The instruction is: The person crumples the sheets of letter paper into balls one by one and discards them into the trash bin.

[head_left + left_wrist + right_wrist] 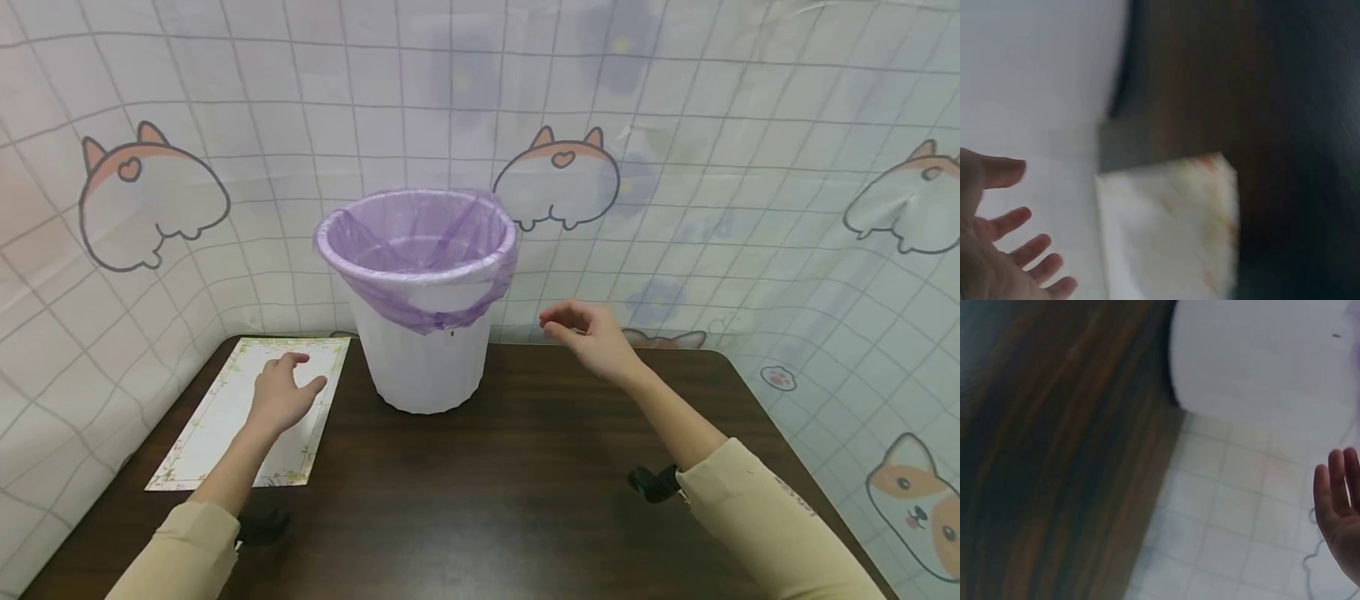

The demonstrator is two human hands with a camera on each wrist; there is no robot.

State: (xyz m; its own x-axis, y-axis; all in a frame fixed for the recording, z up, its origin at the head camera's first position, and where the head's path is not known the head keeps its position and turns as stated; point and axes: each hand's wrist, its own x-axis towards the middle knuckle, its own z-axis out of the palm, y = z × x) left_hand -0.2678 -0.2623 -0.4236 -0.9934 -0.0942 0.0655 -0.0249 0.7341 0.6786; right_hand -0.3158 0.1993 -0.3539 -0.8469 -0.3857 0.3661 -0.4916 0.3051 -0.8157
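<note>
A white trash bin (429,367) stands upright at the back of the dark table, lined with a purple plastic bag (442,312) folded over its rim. In the head view my left hand (283,396) hovers over a sheet of paper (225,425) with a floral border, thumb and fingers spread apart and holding nothing. To the right of the bin is my right hand (592,333), apart from it, fingers loosely bent and nothing visibly held. Both wrist views show the hands' fingers empty; the left one is blurred.
The dark wooden table (465,500) reaches back to a grid-patterned curtain (420,83) with corgi drawings, which also runs along both sides. Dark wrist devices hang at both cuffs, the right one (654,483) above the table.
</note>
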